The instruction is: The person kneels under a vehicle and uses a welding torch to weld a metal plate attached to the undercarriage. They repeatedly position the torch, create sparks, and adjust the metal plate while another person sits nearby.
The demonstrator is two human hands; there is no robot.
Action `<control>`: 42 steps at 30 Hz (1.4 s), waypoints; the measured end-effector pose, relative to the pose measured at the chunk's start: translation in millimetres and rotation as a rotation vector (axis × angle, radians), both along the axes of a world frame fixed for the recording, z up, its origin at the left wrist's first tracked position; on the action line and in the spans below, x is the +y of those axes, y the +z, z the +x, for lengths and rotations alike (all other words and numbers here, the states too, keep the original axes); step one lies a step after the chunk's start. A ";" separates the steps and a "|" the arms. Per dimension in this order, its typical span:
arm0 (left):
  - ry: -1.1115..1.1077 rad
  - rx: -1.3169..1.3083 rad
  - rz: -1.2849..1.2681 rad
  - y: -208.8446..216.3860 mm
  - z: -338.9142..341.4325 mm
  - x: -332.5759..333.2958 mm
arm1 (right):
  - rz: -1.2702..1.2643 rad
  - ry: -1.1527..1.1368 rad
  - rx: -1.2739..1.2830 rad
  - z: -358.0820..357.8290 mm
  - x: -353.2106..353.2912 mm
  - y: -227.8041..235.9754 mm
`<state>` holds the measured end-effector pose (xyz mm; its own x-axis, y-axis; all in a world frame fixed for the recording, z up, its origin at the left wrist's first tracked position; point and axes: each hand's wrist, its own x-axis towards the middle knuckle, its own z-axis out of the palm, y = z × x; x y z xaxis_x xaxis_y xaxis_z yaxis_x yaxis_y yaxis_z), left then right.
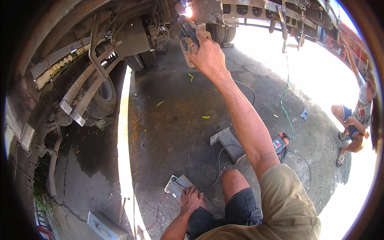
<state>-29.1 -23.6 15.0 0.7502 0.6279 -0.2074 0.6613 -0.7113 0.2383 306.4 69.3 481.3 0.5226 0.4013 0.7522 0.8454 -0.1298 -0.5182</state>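
Observation:
My right hand (210,56) reaches up beneath the vehicle frame and grips a black welding electrode holder (190,33). A bright arc (187,10) glows at its tip, against the rusty metal of the frame (206,11). The glare hides the electrode and the spot it touches. Behind the hand shows a brown, flat piece (187,56), partly covered; whether it is held too I cannot tell. My left hand (191,199) lies low by my left knee, fingers stretched out, beside a grey metal plate (173,188) on the ground. A dark clamp-like part (175,181) sits on that plate.
An orange-and-grey machine (279,142) stands right of my knee, with a green cable (283,100) rising from it. Bent sheet metal (228,142) lies ahead. A grey metal box (105,227) sits lower left. Metal bars (86,86) jut out at left. A person (356,120) sits at right.

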 end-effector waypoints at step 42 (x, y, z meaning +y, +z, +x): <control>0.001 -0.006 0.001 -3.0 -0.1 0.1 | -0.021 -0.043 -0.029 8.1 8.5 1.8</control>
